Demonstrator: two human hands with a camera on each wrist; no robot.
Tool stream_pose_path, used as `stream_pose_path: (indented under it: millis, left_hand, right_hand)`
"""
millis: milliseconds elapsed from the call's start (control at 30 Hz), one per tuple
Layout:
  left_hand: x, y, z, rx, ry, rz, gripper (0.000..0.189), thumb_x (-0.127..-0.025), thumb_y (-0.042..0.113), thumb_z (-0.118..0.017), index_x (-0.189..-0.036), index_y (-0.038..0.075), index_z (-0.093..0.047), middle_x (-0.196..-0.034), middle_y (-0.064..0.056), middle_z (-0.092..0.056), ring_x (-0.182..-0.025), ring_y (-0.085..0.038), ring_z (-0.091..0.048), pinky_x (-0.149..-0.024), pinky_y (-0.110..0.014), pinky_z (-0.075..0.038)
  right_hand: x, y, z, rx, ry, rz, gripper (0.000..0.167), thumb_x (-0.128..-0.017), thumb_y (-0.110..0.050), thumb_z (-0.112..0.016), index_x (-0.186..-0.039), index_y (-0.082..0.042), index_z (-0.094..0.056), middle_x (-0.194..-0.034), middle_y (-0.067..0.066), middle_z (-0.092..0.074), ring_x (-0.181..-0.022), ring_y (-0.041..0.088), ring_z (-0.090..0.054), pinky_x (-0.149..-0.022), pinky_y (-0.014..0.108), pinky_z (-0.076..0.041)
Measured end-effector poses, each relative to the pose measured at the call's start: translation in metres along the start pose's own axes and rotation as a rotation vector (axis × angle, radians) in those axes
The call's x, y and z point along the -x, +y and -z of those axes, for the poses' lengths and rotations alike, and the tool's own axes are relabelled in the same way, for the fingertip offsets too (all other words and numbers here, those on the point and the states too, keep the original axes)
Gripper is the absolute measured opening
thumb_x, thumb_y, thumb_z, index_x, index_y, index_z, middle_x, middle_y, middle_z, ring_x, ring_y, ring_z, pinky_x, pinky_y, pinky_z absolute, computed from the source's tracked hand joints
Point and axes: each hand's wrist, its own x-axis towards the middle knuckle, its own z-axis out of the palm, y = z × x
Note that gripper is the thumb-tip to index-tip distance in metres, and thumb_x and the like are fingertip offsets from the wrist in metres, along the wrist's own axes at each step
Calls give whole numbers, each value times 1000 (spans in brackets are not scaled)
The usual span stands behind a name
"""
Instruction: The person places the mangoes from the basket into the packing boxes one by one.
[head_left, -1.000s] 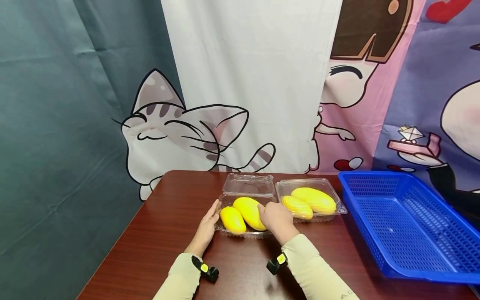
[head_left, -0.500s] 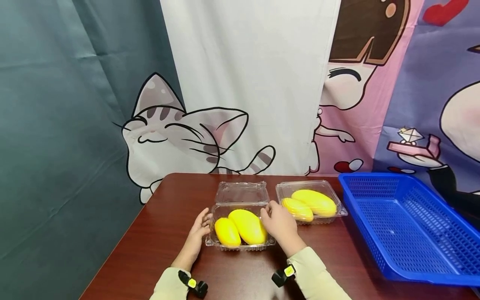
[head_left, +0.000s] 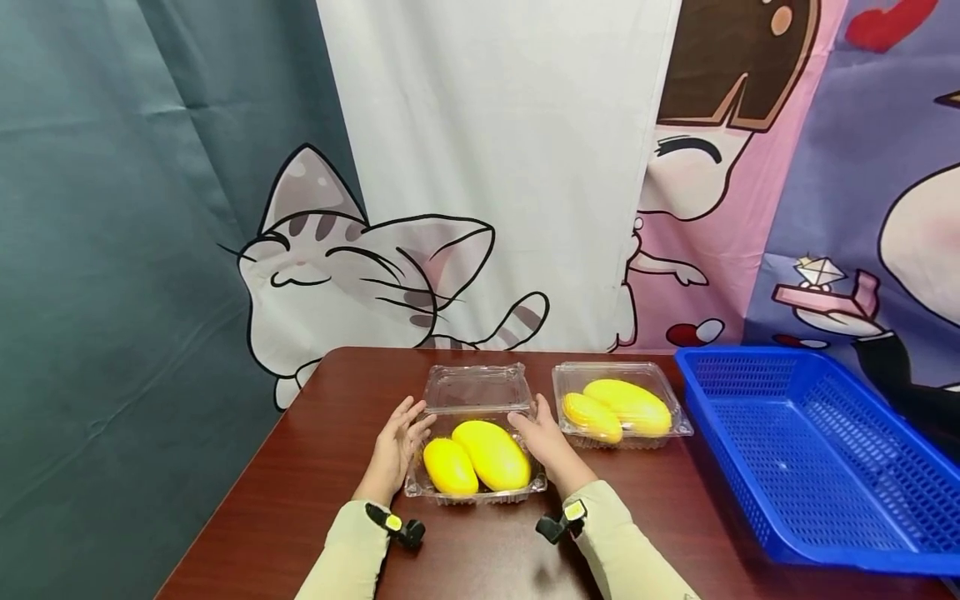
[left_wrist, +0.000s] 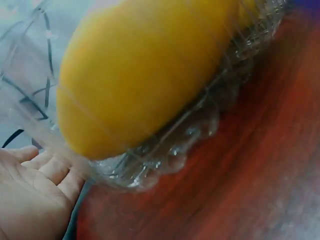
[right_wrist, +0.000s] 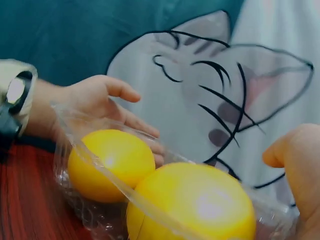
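A clear plastic clamshell box [head_left: 474, 497] stands on the table with its lid [head_left: 477, 387] folded back. Inside lie two yellow mangoes, a smaller one [head_left: 450, 467] on the left and a larger one [head_left: 491, 455] on the right. My left hand [head_left: 395, 447] is at the box's left side, fingers extended; in the left wrist view its palm [left_wrist: 35, 195] shows beside the clear wall. On the opposite side my right hand [head_left: 546, 439] has its fingers along the right wall and its thumb over the rim. Neither hand has fingers curled round anything.
A second clear box [head_left: 667, 438], its lid down over two yellow mangoes [head_left: 628, 406], sits to the right. Beyond it is a blue plastic basket [head_left: 731, 492] at the table's right side. A printed curtain [head_left: 585, 167] hangs behind the dark red-brown table [head_left: 300, 508].
The open box with its mangoes has shifted toward me and slightly left. My right hand's fingers have straightened along the box's side, and my left hand has come along with the box.
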Motion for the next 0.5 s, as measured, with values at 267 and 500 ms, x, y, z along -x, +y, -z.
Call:
stream_pose_path:
  millis: [267,500]
  left_hand:
    - [-1,5,3,38,-16,-54,57,-109,25,-25,-163,9,-13,-165,-19,-23,-140,-37,-45,-106,-34,-45]
    - [0,3,6,52,-18,-97,55,-109,23,-25,-162,11,-16,-164,-20,-23,-131,-29,-54,-105,-39,-45]
  right_hand:
    - [-10,15,2,-343,-26,22,70,-104,-17,-49,-158,7,-11,-162,32,-17,-150,45,-17,-120,58,-17]
    - [-10,27,-1,-366,-48,127,69,-104,-10,-51,-160,1,-12,-166,26,-11,-153,40,-9,-121,56,-14]
